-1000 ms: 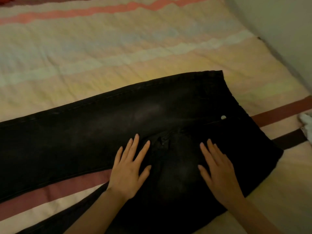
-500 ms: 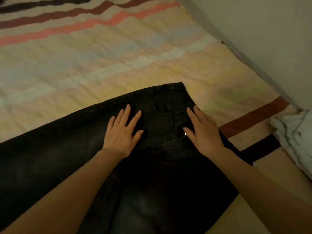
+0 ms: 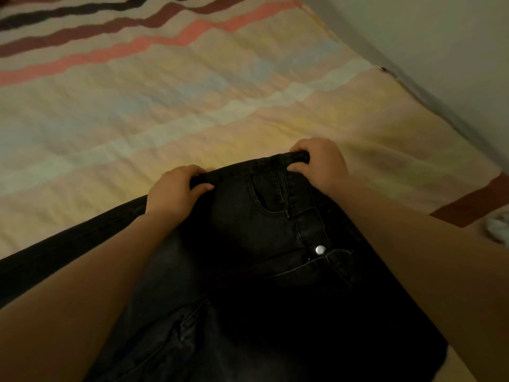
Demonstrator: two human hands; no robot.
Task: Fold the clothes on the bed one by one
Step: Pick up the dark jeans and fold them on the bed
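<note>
Jeans (image 3: 275,271): one black pair, laid flat on the bed near its near edge, one leg run out to the left edge.
Button (image 3: 320,249): one, silver, at the waistband.
Hands: two counted.
Left hand (image 3: 172,193): far edge of the jeans is gripped, fingers curled over, thumb under.
Right hand (image 3: 321,164): far corner of the jeans is pinched, fingers curled round.
Bed (image 3: 192,106): one striped cover, butted against the wall (image 3: 440,37) at the right edge.
Pale cloth (image 3: 497,228): one, seen at the right edge, partly cut off.
</note>
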